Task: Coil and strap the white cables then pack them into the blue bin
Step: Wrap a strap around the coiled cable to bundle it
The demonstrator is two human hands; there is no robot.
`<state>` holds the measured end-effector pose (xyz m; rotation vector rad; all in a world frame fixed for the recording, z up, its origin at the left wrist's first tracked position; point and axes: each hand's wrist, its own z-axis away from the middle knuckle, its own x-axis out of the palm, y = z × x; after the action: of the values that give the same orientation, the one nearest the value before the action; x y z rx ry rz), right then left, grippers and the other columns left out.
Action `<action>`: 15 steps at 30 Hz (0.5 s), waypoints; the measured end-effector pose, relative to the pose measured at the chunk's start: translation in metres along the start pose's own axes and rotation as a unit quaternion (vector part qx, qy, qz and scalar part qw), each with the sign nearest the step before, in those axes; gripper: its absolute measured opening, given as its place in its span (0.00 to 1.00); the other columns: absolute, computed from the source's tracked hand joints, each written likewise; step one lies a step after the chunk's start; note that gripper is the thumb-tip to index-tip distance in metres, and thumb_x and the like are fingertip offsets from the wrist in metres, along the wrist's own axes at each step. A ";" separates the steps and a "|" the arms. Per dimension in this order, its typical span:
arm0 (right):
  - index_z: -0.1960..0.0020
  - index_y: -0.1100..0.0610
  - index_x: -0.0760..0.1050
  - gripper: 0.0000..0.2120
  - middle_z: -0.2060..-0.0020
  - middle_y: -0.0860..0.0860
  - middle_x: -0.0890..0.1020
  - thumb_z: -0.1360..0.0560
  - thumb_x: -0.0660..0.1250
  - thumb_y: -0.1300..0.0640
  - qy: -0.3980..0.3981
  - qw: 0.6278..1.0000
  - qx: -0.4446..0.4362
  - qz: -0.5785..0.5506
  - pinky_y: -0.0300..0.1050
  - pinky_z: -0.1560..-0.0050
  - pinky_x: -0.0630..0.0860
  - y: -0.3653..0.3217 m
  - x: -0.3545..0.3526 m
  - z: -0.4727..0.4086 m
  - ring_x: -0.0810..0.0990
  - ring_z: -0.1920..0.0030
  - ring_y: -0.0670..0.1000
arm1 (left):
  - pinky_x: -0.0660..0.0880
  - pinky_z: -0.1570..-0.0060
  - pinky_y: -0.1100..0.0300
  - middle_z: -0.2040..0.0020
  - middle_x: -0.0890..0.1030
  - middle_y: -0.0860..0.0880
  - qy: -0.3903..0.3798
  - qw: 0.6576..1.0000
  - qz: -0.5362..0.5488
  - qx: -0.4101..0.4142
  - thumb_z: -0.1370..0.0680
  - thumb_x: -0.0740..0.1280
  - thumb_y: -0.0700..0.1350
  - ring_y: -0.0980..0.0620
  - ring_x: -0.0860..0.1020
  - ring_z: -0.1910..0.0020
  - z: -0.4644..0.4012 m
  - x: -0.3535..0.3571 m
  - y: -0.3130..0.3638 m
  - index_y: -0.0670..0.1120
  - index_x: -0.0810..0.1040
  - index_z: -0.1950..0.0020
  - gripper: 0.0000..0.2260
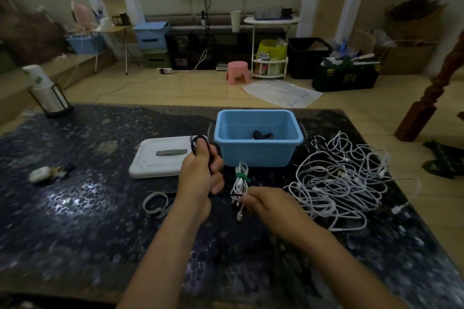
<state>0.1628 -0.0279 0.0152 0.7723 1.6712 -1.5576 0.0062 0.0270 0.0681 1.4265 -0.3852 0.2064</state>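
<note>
Dark pebble-patterned tabletop (75,208) carries a blue plastic bin (258,148). Just before it lies a coiled white cable bundle with green strap (240,183), light and floppy; best taken at the strap. Right hand (271,206) pinches its lower end; left hand (200,175) grips a dark looped cable (198,144).

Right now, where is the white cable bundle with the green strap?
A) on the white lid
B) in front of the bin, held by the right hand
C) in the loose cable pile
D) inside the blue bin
B: the strapped bundle sits in front of the blue bin, its lower end pinched by the right hand, apart from the loose cable pile.
</note>
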 end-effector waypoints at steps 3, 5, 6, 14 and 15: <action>0.57 0.46 0.72 0.10 0.60 0.46 0.75 0.19 0.62 0.45 0.041 0.999 0.016 0.024 0.51 0.53 0.73 0.017 -0.016 -0.004 0.76 0.55 0.49 | 0.54 0.81 0.66 0.73 0.64 0.51 -0.061 0.996 -0.054 -0.047 0.15 0.52 0.56 0.56 0.55 0.81 0.002 -0.008 0.004 0.43 0.71 0.54 0.19; 0.57 0.45 0.74 0.07 0.60 0.45 0.76 0.21 0.65 0.47 0.084 0.996 0.011 -0.007 0.48 0.55 0.73 0.023 -0.027 -0.005 0.76 0.57 0.46 | 0.53 0.80 0.66 0.74 0.64 0.50 -0.082 0.987 -0.125 -0.060 0.15 0.52 0.56 0.55 0.55 0.81 0.003 -0.009 0.003 0.41 0.75 0.52 0.21; 0.58 0.45 0.75 0.07 0.61 0.45 0.77 0.22 0.67 0.47 0.104 0.994 0.003 -0.023 0.46 0.57 0.72 0.022 -0.032 -0.004 0.76 0.59 0.44 | 0.53 0.79 0.65 0.74 0.64 0.50 -0.084 0.980 -0.169 -0.060 0.15 0.52 0.55 0.55 0.56 0.81 0.003 -0.007 0.001 0.41 0.77 0.50 0.22; 0.60 0.46 0.78 0.06 0.64 0.45 0.77 0.26 0.73 0.47 0.220 0.974 0.006 -0.061 0.45 0.59 0.73 0.010 -0.037 -0.007 0.77 0.61 0.45 | 0.60 0.75 0.61 0.78 0.69 0.52 -0.129 0.919 -0.370 -0.054 0.15 0.53 0.57 0.55 0.64 0.82 0.008 0.010 -0.014 0.43 0.81 0.61 0.27; 0.60 0.47 0.78 0.07 0.64 0.45 0.77 0.26 0.73 0.47 0.224 0.972 0.012 -0.064 0.44 0.59 0.73 0.011 -0.037 -0.008 0.77 0.61 0.45 | 0.62 0.73 0.59 0.78 0.70 0.53 -0.132 0.910 -0.391 -0.044 0.16 0.53 0.57 0.56 0.66 0.80 0.009 0.011 -0.015 0.45 0.79 0.64 0.26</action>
<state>0.1914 -0.0176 0.0397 1.1107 2.0610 -1.5733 0.0200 0.0155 0.0594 1.4173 -0.0157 -0.6548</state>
